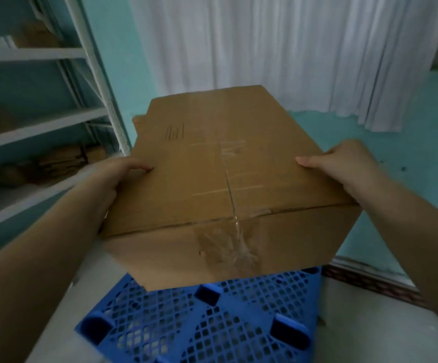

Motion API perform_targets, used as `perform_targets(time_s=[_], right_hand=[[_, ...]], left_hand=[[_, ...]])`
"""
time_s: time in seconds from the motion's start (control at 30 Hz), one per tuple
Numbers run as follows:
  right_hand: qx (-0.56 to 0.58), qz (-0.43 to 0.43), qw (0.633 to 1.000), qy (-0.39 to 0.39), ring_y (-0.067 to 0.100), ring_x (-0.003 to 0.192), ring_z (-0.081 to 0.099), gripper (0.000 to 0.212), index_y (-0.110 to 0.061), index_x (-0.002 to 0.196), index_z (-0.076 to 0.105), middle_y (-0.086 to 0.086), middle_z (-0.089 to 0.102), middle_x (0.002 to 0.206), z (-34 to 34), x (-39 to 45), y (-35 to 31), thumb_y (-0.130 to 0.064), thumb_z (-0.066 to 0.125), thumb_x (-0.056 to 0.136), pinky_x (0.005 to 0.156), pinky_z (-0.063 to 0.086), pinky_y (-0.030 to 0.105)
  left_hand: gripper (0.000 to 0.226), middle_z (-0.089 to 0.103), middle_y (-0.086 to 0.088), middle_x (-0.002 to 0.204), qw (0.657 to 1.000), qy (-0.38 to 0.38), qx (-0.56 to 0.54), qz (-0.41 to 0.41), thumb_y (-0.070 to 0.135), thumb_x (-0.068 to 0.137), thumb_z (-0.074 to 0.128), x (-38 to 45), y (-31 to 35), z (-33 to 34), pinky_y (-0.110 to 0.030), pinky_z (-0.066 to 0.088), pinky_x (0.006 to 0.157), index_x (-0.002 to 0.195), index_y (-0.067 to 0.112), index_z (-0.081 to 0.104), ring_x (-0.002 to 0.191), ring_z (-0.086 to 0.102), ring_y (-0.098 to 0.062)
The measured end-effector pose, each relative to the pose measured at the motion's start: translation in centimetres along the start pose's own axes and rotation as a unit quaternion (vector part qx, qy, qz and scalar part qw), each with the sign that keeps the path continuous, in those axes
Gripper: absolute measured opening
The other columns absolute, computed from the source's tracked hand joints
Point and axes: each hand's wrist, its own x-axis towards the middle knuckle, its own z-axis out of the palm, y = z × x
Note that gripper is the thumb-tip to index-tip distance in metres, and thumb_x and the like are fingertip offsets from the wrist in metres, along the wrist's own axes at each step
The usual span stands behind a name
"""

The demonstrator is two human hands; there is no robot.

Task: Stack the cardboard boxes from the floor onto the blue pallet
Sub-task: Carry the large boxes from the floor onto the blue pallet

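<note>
A large brown cardboard box (220, 179), taped along its centre seam, fills the middle of the view. My left hand (113, 179) grips its left side with the thumb on top. My right hand (343, 169) grips its right side the same way. The box is above the far part of the blue plastic lattice pallet (212, 323), which lies on the pale floor below; whether the box rests on the pallet or hangs over it I cannot tell. The edge of another brown box (138, 123) shows behind its left corner.
White metal shelving (55, 121) with cardboard on its shelves stands at the left. A white curtain (291, 48) hangs against the turquoise wall behind. A dark skirting strip (375, 284) runs along the wall at the right.
</note>
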Motion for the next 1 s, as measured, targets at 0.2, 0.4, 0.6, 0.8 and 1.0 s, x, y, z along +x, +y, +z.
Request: perform_targets(time_s=[0.2,0.4,0.6,0.8,1.0], right_hand=[[-0.065,0.031,0.997,-0.038,0.028,0.068,0.056,0.056,-0.006,0.075,0.057,0.008,0.056,0.069,10.6,-0.5,4.2,-0.058,0.073,0.062,0.053,0.035,0.03],[-0.056,0.073,0.993,-0.073,0.016,0.059,0.052,0.05,-0.007,0.078,0.057,0.002,0.054,0.066,24.3,-2.0,14.8,-0.055,0.068,0.069,0.046,0.029,0.026],[-0.008,0.12,0.986,-0.115,0.003,0.067,0.051,0.041,-0.025,0.091,0.055,-0.013,0.055,0.076,37.8,-5.8,28.0,-0.055,0.069,0.067,0.053,0.035,0.023],[-0.01,0.242,0.952,-0.188,0.008,0.076,0.052,0.054,-0.024,0.099,0.057,-0.008,0.06,0.093,50.0,-7.4,40.0,-0.06,0.07,0.06,0.071,0.042,0.03],[-0.174,0.121,0.857,-0.47,0.026,0.143,-0.013,0.139,-0.038,0.142,-0.019,-0.008,-0.022,0.152,61.9,-12.6,48.1,-0.06,0.08,0.046,0.115,0.008,0.044]], left_hand=[[0.046,0.061,-0.014,0.102,0.998,0.046,0.034,-0.016,0.029,0.071,0.073,6.0,-9.0,1.5,-0.039,0.046,0.073,0.112,0.011,0.063,0.081,0.059,-0.031],[0.025,0.064,-0.014,0.09,0.995,0.043,0.084,-0.03,0.02,0.074,0.069,13.9,-21.5,4.6,-0.037,0.049,0.071,0.098,0.011,0.068,0.074,0.059,-0.029],[0.035,0.062,-0.008,0.096,0.997,0.047,0.056,-0.032,0.016,0.076,0.069,21.9,-37.1,8.1,-0.028,0.045,0.07,0.111,0.02,0.066,0.071,0.058,-0.019],[0.036,0.061,-0.007,0.104,0.995,0.019,0.058,-0.08,0.02,0.078,0.067,28.8,-54.9,13.5,-0.037,0.044,0.087,0.113,0.025,0.063,0.08,0.057,-0.02],[0.077,0.032,0.008,0.145,0.971,-0.106,0.157,-0.145,0.031,0.078,0.07,27.3,-73.9,19.2,-0.036,0.036,0.094,0.143,0.025,0.03,0.134,0.034,-0.029]])
